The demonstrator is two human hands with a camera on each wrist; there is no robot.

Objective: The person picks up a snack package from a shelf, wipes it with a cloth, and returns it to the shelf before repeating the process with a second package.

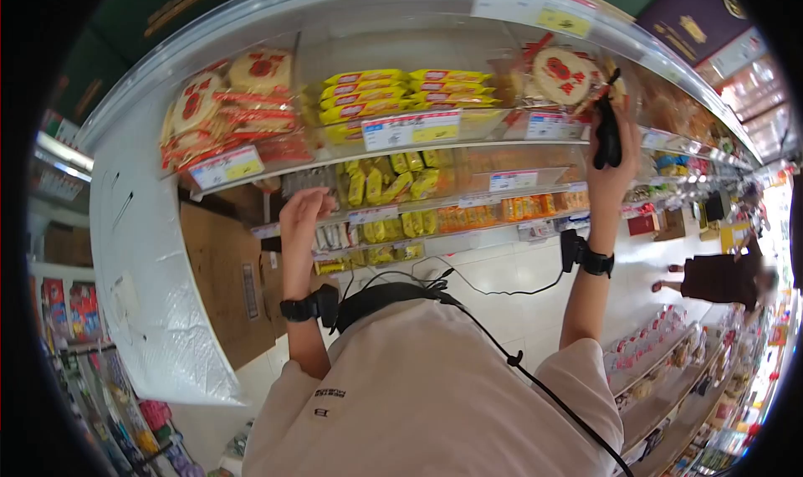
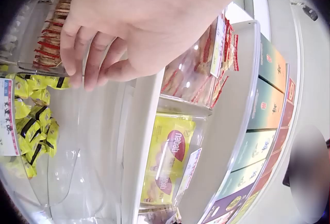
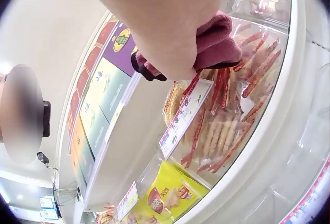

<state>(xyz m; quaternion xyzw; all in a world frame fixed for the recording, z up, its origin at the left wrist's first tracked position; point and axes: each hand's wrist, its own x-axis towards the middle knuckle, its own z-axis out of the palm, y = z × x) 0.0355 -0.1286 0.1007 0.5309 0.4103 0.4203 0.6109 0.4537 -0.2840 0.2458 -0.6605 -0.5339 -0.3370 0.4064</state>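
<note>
My right hand (image 1: 619, 130) is at the upper shelf's right-hand bin, beside the clear packs of round crackers (image 1: 560, 75). It holds a folded cloth that looks black in the head view, while in the right wrist view the cloth (image 3: 219, 41) is dusky pink with black edges. Its fingertips are hidden in the right wrist view. Loosely bent and holding nothing, my left hand (image 1: 303, 213) hovers before the lower shelf near yellow wrapped snacks (image 1: 389, 178). The left wrist view shows its fingers (image 2: 95, 59) spread a little apart.
Yellow snack packs (image 1: 406, 96) and more cracker packs (image 1: 230, 100) fill other upper bins behind price tags. Cardboard (image 1: 226, 280) stands below the left end. A cable (image 1: 502, 289) runs between my wrist cameras. Another person (image 1: 719, 278) is in the aisle on the right.
</note>
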